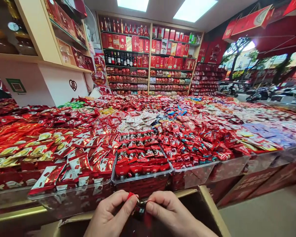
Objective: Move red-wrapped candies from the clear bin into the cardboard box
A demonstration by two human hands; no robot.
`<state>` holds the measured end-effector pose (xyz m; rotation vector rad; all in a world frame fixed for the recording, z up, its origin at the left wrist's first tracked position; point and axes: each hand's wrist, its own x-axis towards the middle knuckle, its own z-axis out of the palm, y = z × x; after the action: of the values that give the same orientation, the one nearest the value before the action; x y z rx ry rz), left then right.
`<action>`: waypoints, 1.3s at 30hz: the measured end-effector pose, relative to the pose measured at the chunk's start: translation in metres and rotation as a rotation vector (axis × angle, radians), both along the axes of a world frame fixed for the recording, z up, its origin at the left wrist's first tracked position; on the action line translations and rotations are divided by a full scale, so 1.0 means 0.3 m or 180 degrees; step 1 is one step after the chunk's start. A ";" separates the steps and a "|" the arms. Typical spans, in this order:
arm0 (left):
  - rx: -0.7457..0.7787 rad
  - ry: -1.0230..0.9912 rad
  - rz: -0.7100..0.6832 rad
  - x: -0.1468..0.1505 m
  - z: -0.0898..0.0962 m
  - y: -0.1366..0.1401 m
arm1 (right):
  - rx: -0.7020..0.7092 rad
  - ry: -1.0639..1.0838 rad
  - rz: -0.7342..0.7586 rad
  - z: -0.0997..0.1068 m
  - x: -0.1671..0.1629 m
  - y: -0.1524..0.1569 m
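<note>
While our two hands meet at the lower centre of the frame, we have a small packet [139, 210] between them, red at its left end and dark with pale print at its middle. Our left hand [111, 213] pinches the red end between thumb and forefinger, and our right hand [171, 210] nips the opposite end in the same way. Beneath them, along the bottom edge, we see an open cardboard box [208, 204]; a red smear [148, 221] just under the packet is too blurred for us to identify. Directly above the hands stands a clear tray [141, 179] filled with rows of red-and-black packets [139, 153]. To its left we see red-and-white packets [79, 164], to its right shiny red packets [196, 148], and behind it a pile of white packets [138, 121]. Across the upper centre, shelves [150, 49] carry bottles [118, 60] and red boxes [135, 43].
</note>
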<state>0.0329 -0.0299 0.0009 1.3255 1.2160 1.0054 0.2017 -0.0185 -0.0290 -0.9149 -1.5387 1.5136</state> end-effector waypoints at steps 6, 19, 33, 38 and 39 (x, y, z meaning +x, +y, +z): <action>-0.0127 -0.0383 0.0424 0.029 -0.028 0.011 | 0.0813 0.0032 -0.0214 -0.024 0.001 0.000; -0.0062 -0.0256 0.0144 -0.002 -0.069 0.009 | 0.1227 0.0383 -0.0863 -0.005 0.037 -0.049; 0.2900 0.1998 0.0327 -0.046 -0.021 0.049 | 0.2192 -0.0908 -0.1710 0.124 0.203 0.103; 0.3298 0.2744 0.0272 -0.061 0.033 0.160 | 0.2653 -0.1536 -0.1296 0.150 0.229 0.191; 0.3342 0.2809 0.0254 -0.063 0.036 0.176 | 0.2717 -0.1634 -0.1196 0.145 0.224 0.199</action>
<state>0.0140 0.0228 0.0116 2.7621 1.3963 1.2114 0.2689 0.0411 0.0146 -1.0084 -1.9722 0.2708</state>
